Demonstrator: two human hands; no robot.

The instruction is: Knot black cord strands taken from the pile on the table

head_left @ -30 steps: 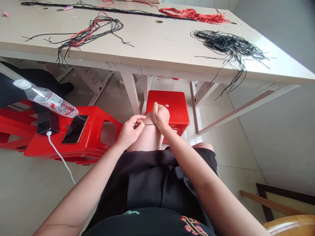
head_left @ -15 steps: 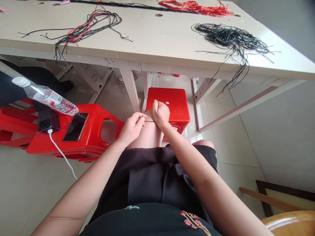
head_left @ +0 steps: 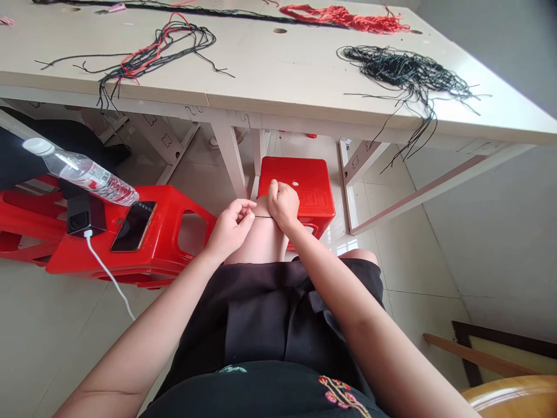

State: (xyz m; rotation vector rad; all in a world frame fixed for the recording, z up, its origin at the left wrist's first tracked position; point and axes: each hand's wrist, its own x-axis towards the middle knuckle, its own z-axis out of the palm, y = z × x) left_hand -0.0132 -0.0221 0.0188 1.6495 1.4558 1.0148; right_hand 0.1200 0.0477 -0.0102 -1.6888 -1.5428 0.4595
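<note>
A short stretch of thin black cord (head_left: 263, 217) runs across my bare knee between my two hands. My left hand (head_left: 232, 226) pinches one end of it between thumb and fingers. At the other end, my right hand (head_left: 284, 204) is closed in a fist around the cord, resting against the knee. Whatever more of the cord lies inside either hand is hidden. Beyond my hands, on the table (head_left: 270, 75), are a bundle of black cords with a red one (head_left: 161, 49) on the left and a tangled heap of black cords (head_left: 404, 69) on the right.
A red stool (head_left: 300, 174) stands just past my knee. On another red stool (head_left: 174, 203) at left are a plastic bottle (head_left: 91, 174), a phone (head_left: 134, 226) and a black box with a white cable (head_left: 85, 215). Red cords (head_left: 343, 19) and small pink-handled scissors (head_left: 114, 8) lie farther back.
The camera view tilts slightly and comes partly back. Both hands keep their hold on the cord over the knee, with barely any movement.
</note>
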